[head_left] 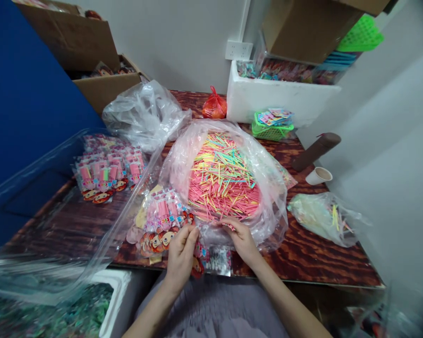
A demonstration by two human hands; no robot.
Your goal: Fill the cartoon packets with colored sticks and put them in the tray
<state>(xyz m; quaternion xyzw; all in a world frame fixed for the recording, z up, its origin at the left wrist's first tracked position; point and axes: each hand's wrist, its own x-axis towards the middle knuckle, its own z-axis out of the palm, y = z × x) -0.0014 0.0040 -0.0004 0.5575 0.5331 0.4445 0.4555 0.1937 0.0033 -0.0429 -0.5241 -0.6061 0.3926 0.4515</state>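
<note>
A large clear plastic bag (271,206) lies open on the wooden table (313,253), heaped with thin pink, yellow and green sticks (222,180). My right hand (242,239) rests at the bag's near edge, fingers curled around a few pink sticks. My left hand (182,253) is closed on a small printed packet (198,263) at the table's front edge. Just left of it lies a pile of filled cartoon packets (162,220).
More filled packets (105,171) lie inside a long clear bag at left. A crumpled clear bag (144,112), red bag (214,107), white foam box (278,96), green basket (272,127), paper cup (319,175), brown tube (315,151) and another bag of sticks (322,217) surround the work area.
</note>
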